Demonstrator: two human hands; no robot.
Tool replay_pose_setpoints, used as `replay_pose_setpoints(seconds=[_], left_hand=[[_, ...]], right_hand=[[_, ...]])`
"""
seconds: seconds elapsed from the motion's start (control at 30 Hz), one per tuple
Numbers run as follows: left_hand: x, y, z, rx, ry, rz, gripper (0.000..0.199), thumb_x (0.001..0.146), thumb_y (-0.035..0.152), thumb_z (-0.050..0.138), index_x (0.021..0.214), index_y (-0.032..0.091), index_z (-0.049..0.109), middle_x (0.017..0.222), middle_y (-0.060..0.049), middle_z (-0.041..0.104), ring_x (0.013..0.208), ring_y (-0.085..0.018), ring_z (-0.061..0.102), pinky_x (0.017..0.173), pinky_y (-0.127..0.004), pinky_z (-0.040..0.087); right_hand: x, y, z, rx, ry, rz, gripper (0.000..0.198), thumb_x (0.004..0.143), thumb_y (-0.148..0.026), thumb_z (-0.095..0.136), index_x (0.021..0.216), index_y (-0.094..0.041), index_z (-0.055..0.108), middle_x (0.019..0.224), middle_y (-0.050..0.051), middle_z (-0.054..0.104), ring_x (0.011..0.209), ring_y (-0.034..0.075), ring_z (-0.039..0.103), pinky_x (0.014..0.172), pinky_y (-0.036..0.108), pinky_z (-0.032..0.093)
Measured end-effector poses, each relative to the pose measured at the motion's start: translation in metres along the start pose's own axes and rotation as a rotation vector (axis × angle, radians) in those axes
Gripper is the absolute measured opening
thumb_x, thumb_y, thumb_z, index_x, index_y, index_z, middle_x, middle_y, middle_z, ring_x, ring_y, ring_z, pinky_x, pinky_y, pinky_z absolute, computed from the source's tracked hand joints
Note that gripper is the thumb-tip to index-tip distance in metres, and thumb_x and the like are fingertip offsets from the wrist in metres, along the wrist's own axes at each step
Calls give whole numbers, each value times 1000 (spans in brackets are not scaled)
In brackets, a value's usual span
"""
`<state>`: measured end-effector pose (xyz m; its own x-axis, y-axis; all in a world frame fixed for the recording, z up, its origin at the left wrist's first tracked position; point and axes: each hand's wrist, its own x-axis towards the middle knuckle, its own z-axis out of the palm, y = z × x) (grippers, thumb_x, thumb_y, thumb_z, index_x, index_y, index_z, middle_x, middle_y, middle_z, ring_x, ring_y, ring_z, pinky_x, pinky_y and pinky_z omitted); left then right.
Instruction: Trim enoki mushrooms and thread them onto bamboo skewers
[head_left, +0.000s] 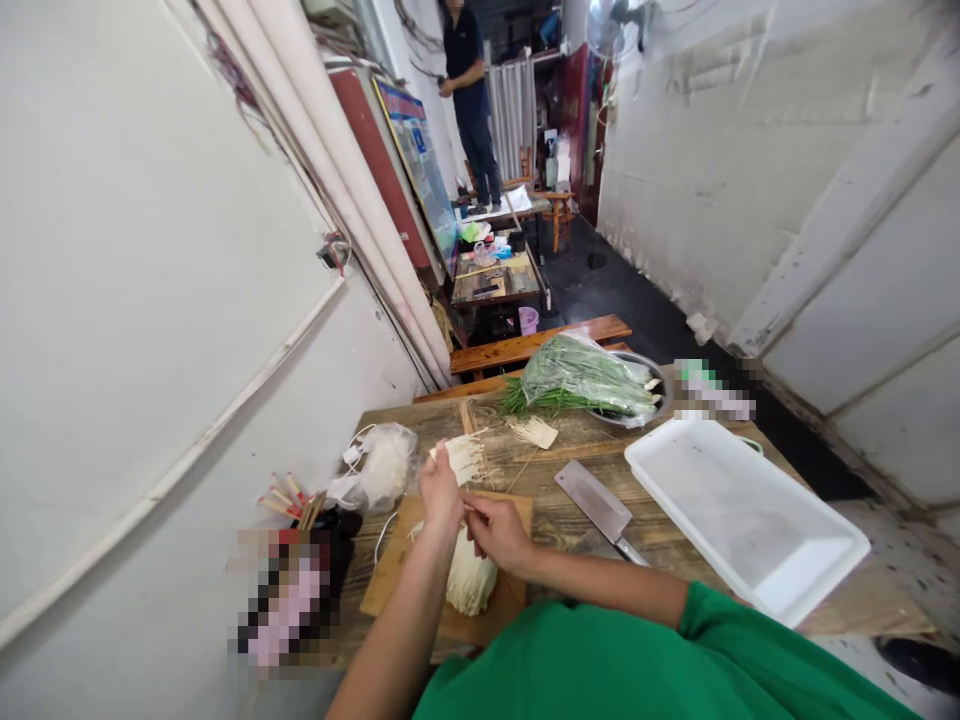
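My left hand (441, 492) is closed on a flat bunch of enoki mushrooms (463, 458), whose thin stems fan out to the right. Just below it, my right hand (496, 530) has its fingers pinched together against the left hand; whatever they grip is too small to make out. Under both hands lies a wooden cutting board (510, 600) with a larger clump of enoki mushrooms (471, 583) on it. Thin wooden skewers (469, 418) lie on the table beyond the bunch. A smaller flat enoki piece (535, 432) rests to their right.
Right of the board lies a cleaver (595, 502), then a white plastic tray (697, 500). Bagged green chives (581, 378) rest on a metal bowl (660, 400) at the back. A plastic bag (386, 462) sits left. Farther off, a person (471, 100) stands near another table (499, 280).
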<state>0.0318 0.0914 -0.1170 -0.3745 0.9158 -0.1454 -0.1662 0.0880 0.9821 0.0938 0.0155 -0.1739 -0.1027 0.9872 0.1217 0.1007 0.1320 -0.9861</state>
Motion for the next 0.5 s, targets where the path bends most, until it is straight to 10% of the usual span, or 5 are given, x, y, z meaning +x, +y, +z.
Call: replay_pose_setpoints(seconds=[0.5], left_hand=[[-9, 2, 32, 403, -35, 180, 38, 81, 38, 42, 90, 8, 64, 77, -10, 68, 74, -21, 63, 72, -32, 48]], right_hand=[[4, -9, -27, -230, 167, -217, 14, 79, -12, 45, 82, -14, 59, 75, 6, 65, 68, 16, 60, 65, 23, 43]])
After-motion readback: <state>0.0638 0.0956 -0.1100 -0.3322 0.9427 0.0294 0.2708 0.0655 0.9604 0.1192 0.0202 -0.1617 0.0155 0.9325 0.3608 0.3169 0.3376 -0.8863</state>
